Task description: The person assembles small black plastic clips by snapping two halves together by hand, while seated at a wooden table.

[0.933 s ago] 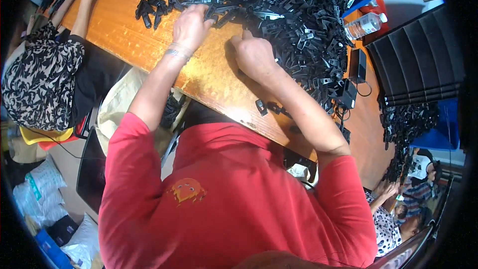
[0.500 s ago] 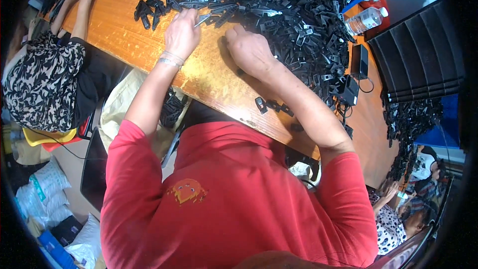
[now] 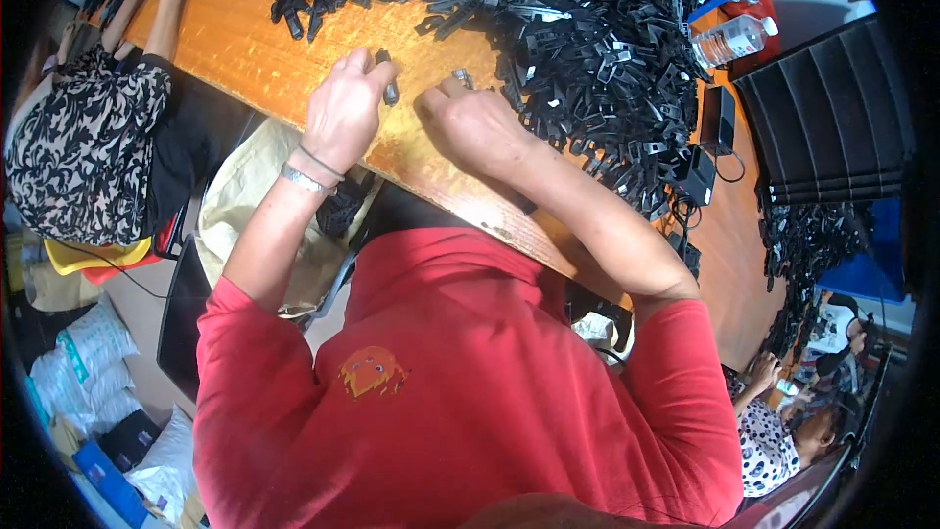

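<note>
A small black part [image 3: 390, 86] is at the near side of the wooden counter [image 3: 235, 34], and the left hand [image 3: 343, 108] is grasping it with the fingertips. Just to the right, the right hand [image 3: 475, 127] has its fingers curled at a small dark piece [image 3: 462, 77]; I cannot tell whether it grips this. Farther and to the right is a large heap of black parts [image 3: 607, 69], with a clear bottle [image 3: 734, 40] at its right edge.
</note>
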Action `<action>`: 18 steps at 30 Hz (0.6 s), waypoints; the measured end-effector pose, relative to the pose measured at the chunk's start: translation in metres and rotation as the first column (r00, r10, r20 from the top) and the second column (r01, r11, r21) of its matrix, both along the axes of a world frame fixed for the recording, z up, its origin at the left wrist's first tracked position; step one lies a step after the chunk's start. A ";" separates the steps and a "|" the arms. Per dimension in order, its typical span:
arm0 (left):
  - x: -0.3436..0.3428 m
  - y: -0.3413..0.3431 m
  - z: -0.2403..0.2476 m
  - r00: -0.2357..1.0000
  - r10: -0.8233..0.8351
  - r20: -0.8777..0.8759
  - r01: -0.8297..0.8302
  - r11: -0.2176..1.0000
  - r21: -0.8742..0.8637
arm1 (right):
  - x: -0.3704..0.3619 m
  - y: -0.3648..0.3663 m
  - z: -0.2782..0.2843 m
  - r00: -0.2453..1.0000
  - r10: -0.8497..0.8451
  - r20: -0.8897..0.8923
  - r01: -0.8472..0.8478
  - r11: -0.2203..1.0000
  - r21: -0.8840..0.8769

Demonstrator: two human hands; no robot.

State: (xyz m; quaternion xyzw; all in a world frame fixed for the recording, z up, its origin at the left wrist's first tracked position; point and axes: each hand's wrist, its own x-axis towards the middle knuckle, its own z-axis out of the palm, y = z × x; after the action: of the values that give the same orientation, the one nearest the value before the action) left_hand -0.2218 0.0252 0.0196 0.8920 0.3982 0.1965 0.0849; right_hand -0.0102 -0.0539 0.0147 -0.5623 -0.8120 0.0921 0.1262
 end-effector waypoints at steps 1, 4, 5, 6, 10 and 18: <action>-0.002 0.003 0.002 0.999 -0.040 -0.004 0.040 0.996 0.079 | 0.001 0.000 -0.001 1.000 0.009 -0.001 -0.009 1.000 -0.003; -0.007 0.013 -0.003 0.997 -0.080 0.007 0.078 0.986 0.148 | 0.002 0.000 -0.002 0.997 -0.031 0.064 0.028 0.998 0.055; -0.009 0.015 -0.006 0.995 -0.100 0.011 0.096 0.977 0.190 | 0.003 0.000 0.001 0.997 -0.030 0.064 0.026 0.998 0.053; -0.013 0.015 -0.007 0.995 -0.098 0.011 0.094 0.978 0.188 | 0.004 0.001 0.003 0.997 -0.036 0.069 0.033 0.999 0.043; -0.022 0.011 -0.005 0.997 -0.079 -0.009 0.079 0.997 0.020 | 0.002 0.008 0.005 0.985 -0.100 -0.143 0.112 0.991 0.077; -0.049 0.009 -0.030 0.960 -0.019 0.280 0.023 1.000 -0.014 | -0.028 0.024 -0.016 0.892 -0.093 -0.442 0.171 0.975 0.139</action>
State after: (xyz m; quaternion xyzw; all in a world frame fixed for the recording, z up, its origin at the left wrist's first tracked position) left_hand -0.2711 0.0340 -0.0102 0.8587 0.3744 0.3162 0.1498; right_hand -0.0380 -0.0302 -0.0011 -0.5686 -0.7284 0.1343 0.3578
